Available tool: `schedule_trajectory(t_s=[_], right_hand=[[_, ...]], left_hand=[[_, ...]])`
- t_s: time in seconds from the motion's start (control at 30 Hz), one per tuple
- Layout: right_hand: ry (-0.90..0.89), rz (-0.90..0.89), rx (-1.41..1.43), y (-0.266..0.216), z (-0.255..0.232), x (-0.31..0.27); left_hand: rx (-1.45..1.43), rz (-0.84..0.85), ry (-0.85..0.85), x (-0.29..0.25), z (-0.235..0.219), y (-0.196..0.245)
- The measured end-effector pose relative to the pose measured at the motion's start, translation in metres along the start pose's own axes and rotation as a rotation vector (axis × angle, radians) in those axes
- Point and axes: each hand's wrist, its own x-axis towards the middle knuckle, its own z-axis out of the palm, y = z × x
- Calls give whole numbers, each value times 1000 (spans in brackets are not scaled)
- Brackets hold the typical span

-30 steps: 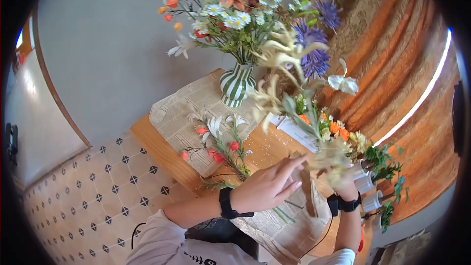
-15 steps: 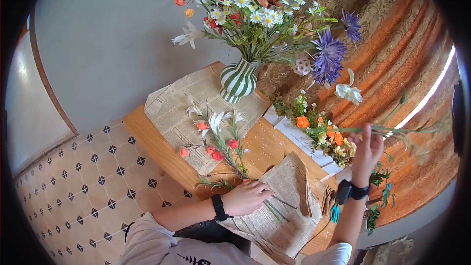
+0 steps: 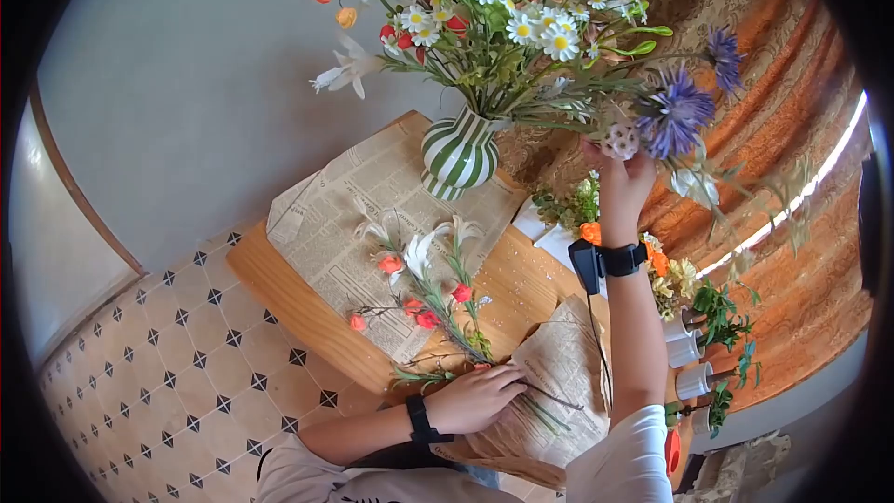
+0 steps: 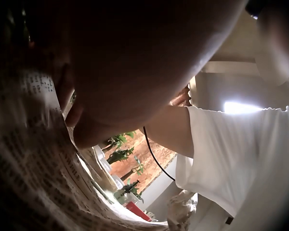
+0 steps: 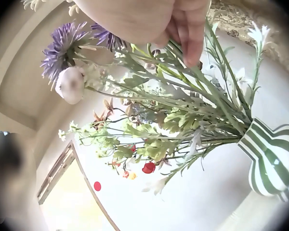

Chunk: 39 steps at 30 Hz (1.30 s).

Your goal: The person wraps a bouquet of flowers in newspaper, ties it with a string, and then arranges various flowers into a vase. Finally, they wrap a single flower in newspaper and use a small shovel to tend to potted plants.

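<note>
On the newspaper wrap, my left hand curls over the stems of a bunch with white lilies and coral flowers; cut stem ends stick out past the fingers. In the left wrist view, the left hand is dark beside printed paper. My right hand is raised among flowers, right of the striped vase, near a purple flower. The right wrist view shows the right hand pinching a green stem that runs toward the vase's mouth.
The vase holds daisies and other flowers and stands on newspaper at the table's back. Orange and yellow flowers lie at the right, with white potted plants beyond. A patterned curtain hangs behind.
My right hand has moved from the table's right side, up and left to the vase's flowers, with a long stem. The left hand went down onto the bunch's stems and stays there.
</note>
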Motion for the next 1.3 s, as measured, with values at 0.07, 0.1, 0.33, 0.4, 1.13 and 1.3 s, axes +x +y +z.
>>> schedule_trajectory(t_s=[0.07, 0.1, 0.33, 0.4, 1.13, 1.3], right_hand=[[-63, -100, -193, 6, -1, 13], [-106, -186, -425, 9, -3, 21], [-155, -352, -341, -9, 31, 53], [-118, -172, -161, -32, 51, 45], [-109, -298, -316, -32, 95, 43], [-106, -258, -262, -40, 103, 35]], left_hand=[[-21, -9, -10, 0, 2, -3], [-33, -23, -20, -1, 3, -4], [-104, -65, -56, -1, -1, -4], [-107, -68, -42, -1, 0, -4], [-118, -52, -55, 2, -2, -6], [-116, -46, -62, 2, 0, -7]])
